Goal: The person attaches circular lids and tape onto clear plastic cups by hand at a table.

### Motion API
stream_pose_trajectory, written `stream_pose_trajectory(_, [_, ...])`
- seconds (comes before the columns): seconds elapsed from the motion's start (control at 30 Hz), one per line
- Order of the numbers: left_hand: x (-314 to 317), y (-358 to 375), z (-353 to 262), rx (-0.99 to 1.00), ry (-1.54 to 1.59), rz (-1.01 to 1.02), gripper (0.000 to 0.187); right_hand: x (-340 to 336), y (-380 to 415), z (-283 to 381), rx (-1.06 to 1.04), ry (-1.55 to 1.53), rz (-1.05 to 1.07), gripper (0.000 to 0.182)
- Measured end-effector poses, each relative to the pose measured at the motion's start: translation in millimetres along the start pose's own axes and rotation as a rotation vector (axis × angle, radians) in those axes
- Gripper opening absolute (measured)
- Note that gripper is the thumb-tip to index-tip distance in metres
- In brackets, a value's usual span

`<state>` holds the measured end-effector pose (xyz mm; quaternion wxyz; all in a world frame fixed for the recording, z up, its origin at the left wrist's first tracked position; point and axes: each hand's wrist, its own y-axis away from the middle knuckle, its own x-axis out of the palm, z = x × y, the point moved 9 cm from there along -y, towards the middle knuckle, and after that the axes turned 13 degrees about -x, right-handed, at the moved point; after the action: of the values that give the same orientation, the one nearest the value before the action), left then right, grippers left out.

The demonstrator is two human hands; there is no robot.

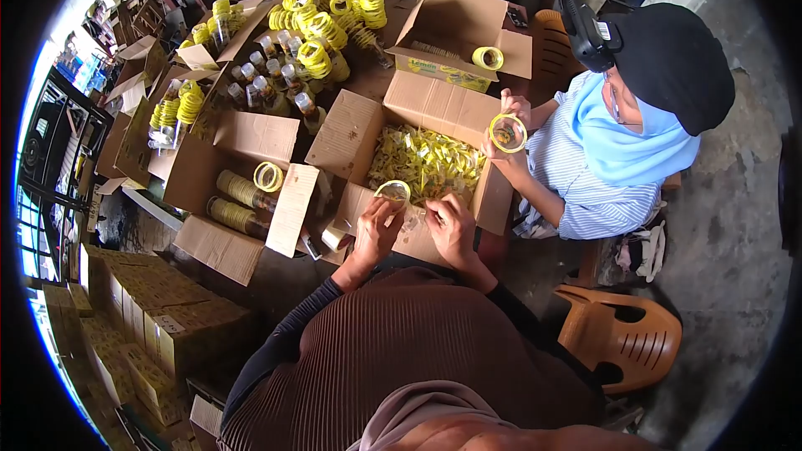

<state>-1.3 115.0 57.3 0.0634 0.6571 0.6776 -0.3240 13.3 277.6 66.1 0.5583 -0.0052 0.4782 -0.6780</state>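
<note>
Bench (pixel 368 73), far; person (pixel 618 150) at right. Open box (pixel 443 102), centre, holding yellow strips (pixel 426 159). Left hand (pixel 378 232) holding yellow-rimmed ring (pixel 393 192) at box's near left; right hand (pixel 451 227) narrow, near side, contents unclear.

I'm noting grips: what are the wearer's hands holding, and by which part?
The left hand holds a yellow ring by its near edge, in the fingers. Whether the right hand pinches anything can't be told.
</note>
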Motion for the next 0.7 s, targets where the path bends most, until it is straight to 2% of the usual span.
stream_pose_trajectory(0.07, [0.3, 0.7, -3.1, 0.023, -0.01, -0.012, 0.015, -2.5, 0.1, 16.7, -0.17, 0.073, -0.022, 0.016])
stream_pose_trajectory(0.17, [-1.9, 3.9, -12.5, 0.037, -0.009, -0.044, 0.014, 3.9, 4.4, 16.6, -0.148, 0.08, 0.025, 0.015])
stream_pose_trajectory(0.23, [4.0, 4.0, -1.2, -0.117, 0.002, 0.027, 0.013, 5.6, 4.4, 15.4, -0.139, 0.082, 0.044, 0.015])
stream_pose_trajectory(0.37, [2.5, 4.4, -5.1, -0.073, 0.029, 0.025, 0.013, 12.3, 4.0, 11.0, -0.116, 0.092, 0.103, 0.014])
stream_pose_trajectory(0.43, [10.2, 10.8, -3.6, -0.062, 0.121, 0.118, 0.015, 13.7, 2.5, 6.0, -0.126, 0.109, 0.117, 0.013])
stream_pose_trajectory(0.47, [16.0, 17.1, -10.5, 0.018, 0.115, 0.114, 0.016, 14.5, 1.6, -4.1, -0.073, 0.073, 0.131, 0.013])
stream_pose_trajectory(0.53, [14.9, 15.9, -12.9, 0.01, 0.107, 0.111, 0.016, 17.0, 5.2, -15.8, -0.023, 0.035, 0.148, 0.013])
stream_pose_trajectory(0.6, [5.5, 6.6, -12.3, 0.015, 0.078, 0.087, 0.015, 13.5, 8.7, -27.4, 0.102, -0.083, 0.057, 0.014])
stream_pose_trajectory(0.7, [-4.0, 3.0, -10.1, -0.017, 0.038, 0.065, 0.014, -0.4, 6.1, -7.9, 0.028, -0.054, -0.013, 0.014])
